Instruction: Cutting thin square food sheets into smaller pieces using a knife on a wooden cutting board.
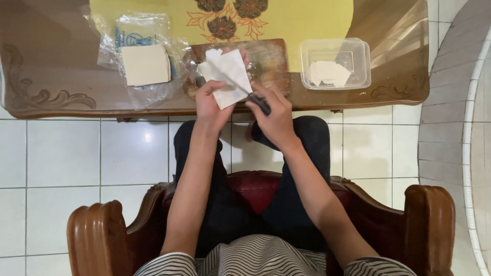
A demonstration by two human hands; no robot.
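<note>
Head view: the person sits in a wooden armchair [97, 230] at a glass-topped table [61, 102]. The left hand [210, 105] is closed in a pinch on the lower edge of a pale dough sheet [227, 76], held over the wooden cutting board [266, 59]. The right hand [276, 115] is curled tight round a dark-handled knife [258, 102], its blade lying diagonally across the sheet. Judgement: a clean cut wants the sheet flat on the board and fingers clear of the blade. An opened wrapper packet [146, 64] lies at ten o'clock; a clear plastic container [335, 64] with cut pieces at two o'clock.
</note>
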